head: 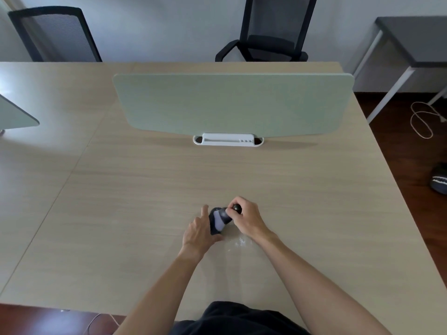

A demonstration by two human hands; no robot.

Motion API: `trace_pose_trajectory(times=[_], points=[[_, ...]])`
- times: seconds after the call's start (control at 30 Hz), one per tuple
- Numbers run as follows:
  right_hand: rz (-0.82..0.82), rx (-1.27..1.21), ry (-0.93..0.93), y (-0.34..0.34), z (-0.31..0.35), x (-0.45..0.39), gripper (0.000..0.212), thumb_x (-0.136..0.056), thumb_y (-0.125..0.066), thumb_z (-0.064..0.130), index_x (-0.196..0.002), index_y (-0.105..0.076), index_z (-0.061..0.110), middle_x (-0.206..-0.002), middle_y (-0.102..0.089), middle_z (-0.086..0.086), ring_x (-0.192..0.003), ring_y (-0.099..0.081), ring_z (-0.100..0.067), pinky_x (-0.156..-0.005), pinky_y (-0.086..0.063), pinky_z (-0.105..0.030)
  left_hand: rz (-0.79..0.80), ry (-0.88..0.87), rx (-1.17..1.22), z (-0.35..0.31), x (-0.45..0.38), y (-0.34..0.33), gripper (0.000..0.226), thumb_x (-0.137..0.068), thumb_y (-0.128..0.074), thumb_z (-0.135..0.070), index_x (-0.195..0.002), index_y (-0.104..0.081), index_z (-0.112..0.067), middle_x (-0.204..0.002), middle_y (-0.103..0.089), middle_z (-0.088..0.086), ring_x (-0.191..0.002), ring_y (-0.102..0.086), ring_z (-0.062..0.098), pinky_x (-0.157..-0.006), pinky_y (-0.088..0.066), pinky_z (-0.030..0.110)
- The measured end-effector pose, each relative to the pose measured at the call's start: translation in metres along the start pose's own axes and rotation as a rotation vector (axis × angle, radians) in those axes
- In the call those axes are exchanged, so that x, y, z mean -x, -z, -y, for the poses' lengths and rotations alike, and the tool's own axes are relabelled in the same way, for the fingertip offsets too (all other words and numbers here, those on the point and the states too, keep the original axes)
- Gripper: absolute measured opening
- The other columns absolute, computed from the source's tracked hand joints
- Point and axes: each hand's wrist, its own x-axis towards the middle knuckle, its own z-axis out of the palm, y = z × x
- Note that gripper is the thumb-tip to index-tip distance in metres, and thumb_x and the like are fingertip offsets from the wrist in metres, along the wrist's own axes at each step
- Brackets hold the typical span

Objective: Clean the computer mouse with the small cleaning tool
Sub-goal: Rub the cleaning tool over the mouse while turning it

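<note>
A dark computer mouse (219, 221) with a pale grey top lies on the wooden table (145, 189), a little in front of me. My left hand (199, 232) holds it from its left side, index finger stretched forward. My right hand (245, 217) pinches a small dark cleaning tool (236, 208), whose end touches the far right part of the mouse. Most of the tool is hidden by my fingers.
A crumpled clear plastic wrapper (239, 243) lies just behind the mouse, under my right wrist. A green desk divider (232, 105) on a white clamp (228, 140) stands across the table's middle. Two black chairs (271, 27) stand beyond. The table's right edge drops to the floor.
</note>
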Motion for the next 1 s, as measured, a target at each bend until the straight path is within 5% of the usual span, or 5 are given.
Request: trace_pose_trajectory(times=[0.27,0.43,0.7,0.83,1.0], points=[[-0.125,0.221,-0.069,0.001,-0.017,0.002,0.010,-0.091,-0.056,0.020,-0.084,-0.051,0.015,-0.080,-0.058,0.000,-0.075,-0.055,-0.022,-0.066,-0.047,-0.038,0.077,-0.027,-0.211,0.000,-0.001,-0.002,0.100,-0.077,-0.071,-0.052,-0.152,-0.009,-0.029,-0.105,-0.063,0.014,-0.098,-0.063,0.033,-0.076,-0.051,0.038],[-0.031,0.003,-0.068,-0.004,-0.001,0.005,0.011,-0.084,-0.062,0.019,-0.079,-0.061,0.009,-0.071,-0.059,0.001,-0.067,-0.052,-0.014,-0.060,-0.041,-0.025,0.155,-0.054,-0.231,0.000,-0.003,-0.002,0.110,-0.075,-0.079,-0.034,-0.154,-0.003,-0.022,-0.109,-0.065,0.014,-0.103,-0.063,0.033,-0.083,-0.051,0.039],[-0.171,0.128,-0.035,-0.004,-0.004,0.007,0.012,-0.088,-0.055,0.016,-0.078,-0.053,0.009,-0.071,-0.057,0.001,-0.068,-0.053,-0.019,-0.063,-0.046,-0.037,0.165,-0.086,-0.326,-0.003,-0.002,0.001,0.081,-0.083,-0.065,-0.008,-0.148,-0.017,-0.013,-0.114,-0.057,0.015,-0.103,-0.060,0.034,-0.076,-0.048,0.038],[-0.048,-0.015,-0.100,-0.007,-0.002,0.010,0.014,-0.081,-0.061,0.015,-0.070,-0.056,0.009,-0.062,-0.053,0.003,-0.058,-0.046,-0.012,-0.057,-0.041,-0.027,0.076,-0.268,-0.446,-0.002,-0.007,0.008,0.085,-0.083,-0.057,0.002,-0.150,-0.017,-0.030,-0.138,-0.034,0.009,-0.121,-0.044,0.029,-0.090,-0.048,0.038],[-0.087,0.137,-0.164,-0.008,-0.012,0.012,0.012,-0.084,-0.058,0.018,-0.075,-0.053,0.012,-0.072,-0.060,-0.003,-0.067,-0.056,-0.023,-0.060,-0.046,-0.038,0.107,-0.379,-0.460,0.008,-0.012,0.009,0.082,-0.085,-0.053,0.004,-0.149,-0.022,-0.038,-0.146,-0.029,0.003,-0.126,-0.041,0.026,-0.095,-0.046,0.039]])
